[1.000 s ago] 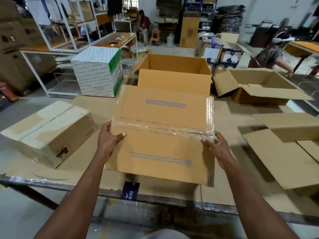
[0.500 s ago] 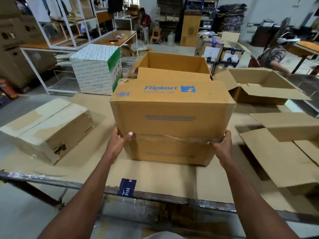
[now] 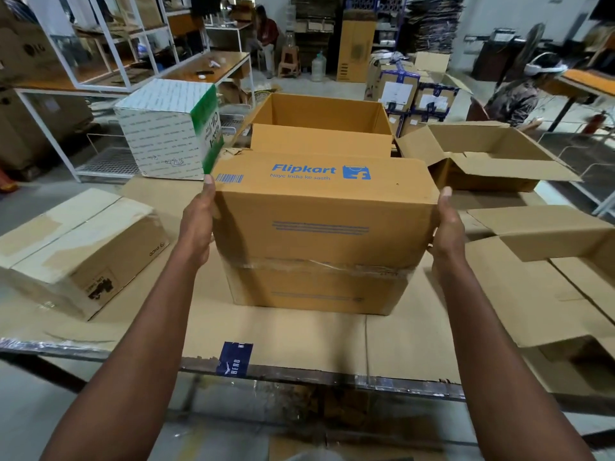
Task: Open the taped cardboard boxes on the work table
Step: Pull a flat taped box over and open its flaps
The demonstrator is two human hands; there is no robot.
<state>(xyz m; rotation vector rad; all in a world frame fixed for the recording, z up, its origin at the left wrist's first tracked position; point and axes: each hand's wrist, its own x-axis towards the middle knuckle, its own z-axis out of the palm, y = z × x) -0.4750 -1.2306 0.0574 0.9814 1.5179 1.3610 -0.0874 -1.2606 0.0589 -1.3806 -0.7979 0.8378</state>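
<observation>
A brown Flipkart cardboard box (image 3: 324, 211) stands on the work table (image 3: 299, 337) in front of me, with its clear-taped seam facing me and blue print on the upper face. My left hand (image 3: 196, 224) presses flat against its left side, fingers straight, thumb hidden. My right hand (image 3: 447, 227) presses its right side the same way. Left of it lies a pale taped carton (image 3: 80, 251) on its side.
An opened brown box (image 3: 319, 124) stands behind the Flipkart box, another opened box (image 3: 482, 161) at the right, and flattened cardboard flaps (image 3: 549, 261) at the far right. A white and green carton (image 3: 169, 128) sits at the back left. Two people are in the background.
The Flipkart box has tipped away from me, so its taped face went from lying upward to facing me. Both hands slid from the near edge up onto its two sides.
</observation>
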